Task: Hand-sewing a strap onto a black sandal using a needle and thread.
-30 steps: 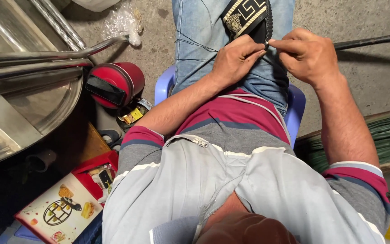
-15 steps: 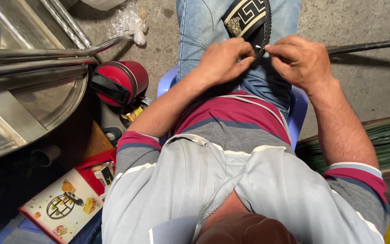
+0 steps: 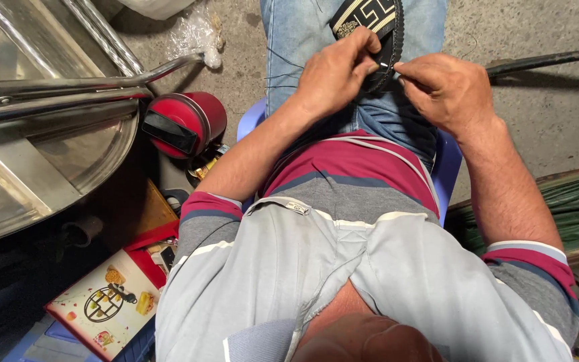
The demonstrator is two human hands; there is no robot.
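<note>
Black sandal [image 3: 370, 20] with a gold pattern rests on our knee. Our left hand [image 3: 333, 77] pinches its edge, and our right hand [image 3: 447, 90] pinches a thin needle [image 3: 387, 65]. We think the sewing is partly done.

Short-sleeved polo shirt [image 3: 343, 268], pale grey above, with maroon, grey and white bands across the belly and at the sleeve cuffs. Open collar with a zip. Faded blue jeans [image 3: 309, 40], loose threads on them. Bare forearms.
</note>
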